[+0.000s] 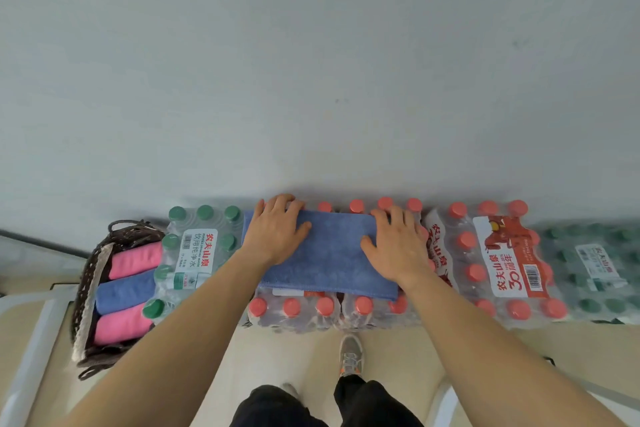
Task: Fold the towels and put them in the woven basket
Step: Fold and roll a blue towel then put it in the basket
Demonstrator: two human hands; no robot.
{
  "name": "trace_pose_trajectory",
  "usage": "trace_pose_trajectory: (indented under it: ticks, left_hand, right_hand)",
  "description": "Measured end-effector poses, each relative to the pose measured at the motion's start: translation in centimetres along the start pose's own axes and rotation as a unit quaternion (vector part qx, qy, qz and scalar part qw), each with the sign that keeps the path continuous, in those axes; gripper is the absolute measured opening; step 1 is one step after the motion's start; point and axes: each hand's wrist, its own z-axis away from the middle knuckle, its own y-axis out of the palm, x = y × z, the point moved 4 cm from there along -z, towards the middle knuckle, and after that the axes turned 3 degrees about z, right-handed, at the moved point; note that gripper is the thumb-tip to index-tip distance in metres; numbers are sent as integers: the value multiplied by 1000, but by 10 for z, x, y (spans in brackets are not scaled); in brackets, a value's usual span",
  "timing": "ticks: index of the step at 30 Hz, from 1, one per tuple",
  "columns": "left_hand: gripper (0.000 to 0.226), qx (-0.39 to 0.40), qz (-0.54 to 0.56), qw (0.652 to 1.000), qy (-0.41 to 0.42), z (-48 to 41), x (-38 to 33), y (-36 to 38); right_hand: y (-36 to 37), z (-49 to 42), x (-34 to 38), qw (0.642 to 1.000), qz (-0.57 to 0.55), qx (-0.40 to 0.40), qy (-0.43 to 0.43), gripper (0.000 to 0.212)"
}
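Folding place: red-capped water packs (291,308) in a row against the wall, with a green-capped pack (197,250) at their left.
Blue towel (332,250): it lies flat on top of the red-capped packs, folded to a long band. The cloth is soft and of one even blue, with a stitched hem along the near edge.
Left hand (277,232): flat on the left end of the towel, fingers straight and a little apart, the tips passing over the far edge.
Right hand (398,250): flat on the right end of the towel, fingers straight and slightly spread, thumb out to the side.
Woven basket (86,274): dark brown, at the far left, just beside the green-capped pack and well apart from both hands.
Basket content: two pink folded towels (136,260) with one blue folded towel (124,291) between them, all three touching.
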Motion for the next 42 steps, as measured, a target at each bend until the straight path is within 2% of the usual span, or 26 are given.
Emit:
trace_pose_trajectory:
  ticks: [4,8,11,13,16,17,22,25,28,31,34,36,39,42]
  left_hand:
    - [34,0,-8,1000,19,-10,-9,-1]
    - [37,28,-16,999,8,-16,-9,0]
    - [39,62,-21,998,6,-22,-7,-1]
    - [38,80,-15,997,2,-25,-8,-2]
    - [37,89,-5,996,-3,-29,-14,-2]
    - [38,90,3,996,-9,-30,-17,-2]
    - [49,107,14,993,-41,-33,-23,-1]
    - [50,107,3,992,-63,-33,-13,-8]
    - [52,117,-9,989,-92,-27,8,-16]
    - [52,131,-8,982,-134,-17,28,-22]
    - [47,142,64,970,-185,-9,42,-19]
    - [43,143,161,952,-218,-6,49,-16]
    - [20,122,285,922,-231,-2,55,-17]
    - [20,104,333,901,-256,4,57,-17]
  right_hand:
    - [-15,-22,-4,996,-43,67,30,42]
    - [-22,-32,-6,988,-71,130,52,29]
    - [-22,-36,-9,979,-134,138,65,16]
    - [-22,-36,-12,976,-157,139,64,16]
    - [-23,-35,-21,974,-162,145,68,35]
    - [-23,-35,-25,976,-148,141,72,40]
    - [-26,-38,-44,987,-48,106,110,36]
    - [-27,-35,-40,991,0,72,109,41]
    - [-28,-30,-20,995,51,2,86,40]
    - [-20,-23,12,998,51,-45,15,44]
    - [-10,-13,50,995,31,-83,-53,52]
    - [-3,-5,75,991,17,-93,-96,57]
    - [15,4,110,987,21,-73,-143,65]
    - [36,7,130,988,22,-30,-147,71]
